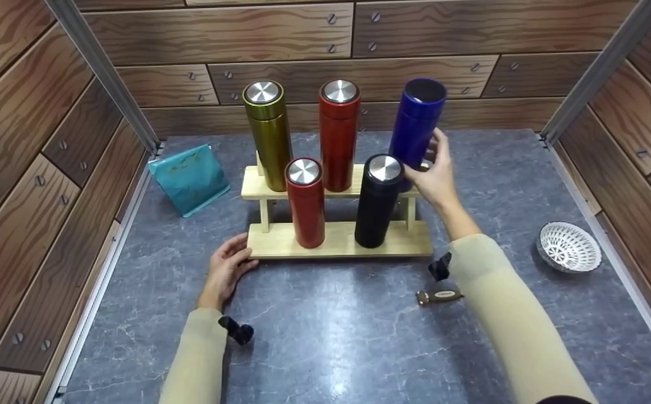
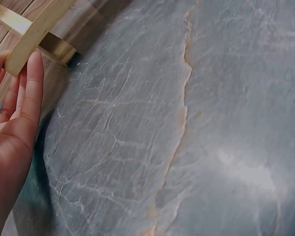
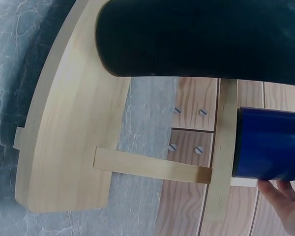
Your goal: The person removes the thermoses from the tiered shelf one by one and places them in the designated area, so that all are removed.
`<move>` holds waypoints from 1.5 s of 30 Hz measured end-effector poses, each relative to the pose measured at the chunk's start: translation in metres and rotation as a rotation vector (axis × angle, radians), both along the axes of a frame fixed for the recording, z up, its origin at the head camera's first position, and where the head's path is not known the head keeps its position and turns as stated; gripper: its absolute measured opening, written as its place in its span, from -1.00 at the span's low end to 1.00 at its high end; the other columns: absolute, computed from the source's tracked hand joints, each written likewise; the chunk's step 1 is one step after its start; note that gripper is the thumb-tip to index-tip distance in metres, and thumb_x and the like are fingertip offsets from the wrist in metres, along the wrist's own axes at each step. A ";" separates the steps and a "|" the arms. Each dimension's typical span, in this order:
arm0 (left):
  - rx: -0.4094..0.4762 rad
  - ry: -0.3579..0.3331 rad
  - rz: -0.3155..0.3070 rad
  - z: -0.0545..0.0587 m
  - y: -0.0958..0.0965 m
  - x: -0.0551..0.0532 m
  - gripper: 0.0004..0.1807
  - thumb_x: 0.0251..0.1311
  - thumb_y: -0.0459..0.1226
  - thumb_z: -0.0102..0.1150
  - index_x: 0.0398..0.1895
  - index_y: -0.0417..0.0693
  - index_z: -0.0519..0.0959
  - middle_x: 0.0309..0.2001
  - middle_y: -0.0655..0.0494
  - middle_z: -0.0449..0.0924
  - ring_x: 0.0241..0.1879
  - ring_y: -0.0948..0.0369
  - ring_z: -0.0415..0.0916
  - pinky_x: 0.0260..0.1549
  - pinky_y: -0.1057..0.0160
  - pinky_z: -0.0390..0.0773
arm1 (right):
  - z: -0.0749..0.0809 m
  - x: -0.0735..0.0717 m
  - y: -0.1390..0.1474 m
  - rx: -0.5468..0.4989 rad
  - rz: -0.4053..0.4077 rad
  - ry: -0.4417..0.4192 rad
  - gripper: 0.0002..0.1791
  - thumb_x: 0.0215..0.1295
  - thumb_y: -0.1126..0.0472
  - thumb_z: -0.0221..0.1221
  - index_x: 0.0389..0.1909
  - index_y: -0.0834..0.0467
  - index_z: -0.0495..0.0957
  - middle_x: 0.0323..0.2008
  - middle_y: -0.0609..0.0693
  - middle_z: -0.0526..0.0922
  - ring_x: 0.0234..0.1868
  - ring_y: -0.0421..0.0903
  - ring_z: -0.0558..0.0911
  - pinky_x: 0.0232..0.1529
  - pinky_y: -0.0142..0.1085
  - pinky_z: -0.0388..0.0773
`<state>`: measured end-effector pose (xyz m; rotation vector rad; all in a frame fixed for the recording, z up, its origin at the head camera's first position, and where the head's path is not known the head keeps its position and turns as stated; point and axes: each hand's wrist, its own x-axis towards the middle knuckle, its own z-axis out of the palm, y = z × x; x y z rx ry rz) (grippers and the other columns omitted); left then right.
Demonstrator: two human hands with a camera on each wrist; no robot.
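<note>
A two-step wooden rack [image 1: 337, 238] bears several slim thermos flasks. On its upper step stand a gold flask [image 1: 269, 140], a red flask [image 1: 339, 140] and, at the right end, a blue flask [image 1: 415, 126]. My right hand [image 1: 436, 174] grips the blue flask low on its body; in the right wrist view the flask's base [image 3: 238, 142] meets the upper board. The lower step carries a second red flask [image 1: 306, 207] and a black flask [image 1: 379, 207]. At the lower step's left end, my left hand [image 1: 229, 266] pinches the board's corner [image 2: 19, 56] between thumb and fingers.
A teal pouch [image 1: 191, 179] stands left of the rack. To the right are a white patterned bowl [image 1: 569, 247] and a short dark-handled tool [image 1: 440, 296], partly covered by my right sleeve. Wood-patterned walls [image 1: 280, 33] enclose the grey marbled table [image 1: 314, 336] at the back and sides.
</note>
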<state>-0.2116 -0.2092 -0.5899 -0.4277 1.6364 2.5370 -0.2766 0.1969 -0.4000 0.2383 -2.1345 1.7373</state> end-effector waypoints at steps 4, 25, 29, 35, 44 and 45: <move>0.030 0.015 0.025 -0.004 0.001 0.002 -0.45 0.06 -0.49 0.23 0.19 -0.21 0.39 0.06 -0.09 0.44 -0.14 0.08 0.53 -0.21 0.09 0.60 | -0.001 -0.002 -0.003 -0.009 0.042 -0.056 -0.09 -0.09 0.45 0.32 0.32 0.17 0.10 -0.04 0.21 0.43 -0.10 0.05 0.49 -0.05 -0.05 0.50; 0.062 0.004 0.062 -0.008 0.004 -0.002 -0.50 0.11 -0.52 0.13 0.17 -0.20 0.40 0.06 -0.10 0.44 -0.24 0.10 0.55 -0.30 0.14 0.62 | -0.020 -0.013 0.049 -0.048 -0.162 -0.007 -0.03 -0.24 0.29 0.50 0.26 0.00 0.22 -0.03 0.08 0.47 -0.07 -0.03 0.47 -0.03 -0.16 0.45; 0.077 0.020 0.057 -0.009 0.007 -0.002 -0.51 0.12 -0.52 0.13 0.17 -0.21 0.41 0.06 -0.12 0.43 -0.25 0.10 0.54 -0.32 0.16 0.61 | -0.020 -0.013 0.064 -0.041 -0.208 0.008 -0.03 -0.24 0.32 0.49 0.26 0.01 0.22 -0.02 0.06 0.47 -0.07 -0.05 0.46 -0.04 -0.19 0.43; 0.084 0.037 0.052 -0.007 0.010 -0.002 -0.51 0.12 -0.51 0.14 0.18 -0.20 0.40 0.07 -0.09 0.43 -0.22 0.11 0.53 -0.32 0.17 0.61 | -0.014 -0.009 0.078 -0.034 -0.245 0.004 -0.05 -0.21 0.37 0.46 0.27 0.03 0.21 -0.02 0.04 0.45 -0.06 -0.08 0.44 -0.05 -0.21 0.41; 0.076 0.046 0.048 -0.007 0.010 -0.001 -0.49 0.11 -0.49 0.15 0.18 -0.20 0.40 0.08 -0.10 0.43 -0.23 0.11 0.54 -0.31 0.19 0.61 | -0.033 -0.006 0.086 -0.023 -0.304 -0.034 -0.07 -0.18 0.34 0.45 0.27 0.04 0.19 -0.04 0.03 0.42 -0.07 -0.07 0.43 -0.03 -0.21 0.40; 0.072 0.046 0.047 -0.008 0.010 -0.001 -0.50 0.12 -0.49 0.15 0.18 -0.19 0.40 0.08 -0.10 0.42 -0.22 0.11 0.54 -0.31 0.19 0.61 | -0.040 -0.009 0.089 -0.021 -0.312 -0.036 -0.06 -0.18 0.32 0.45 0.27 0.02 0.19 -0.03 0.04 0.42 -0.07 -0.07 0.43 -0.01 -0.21 0.40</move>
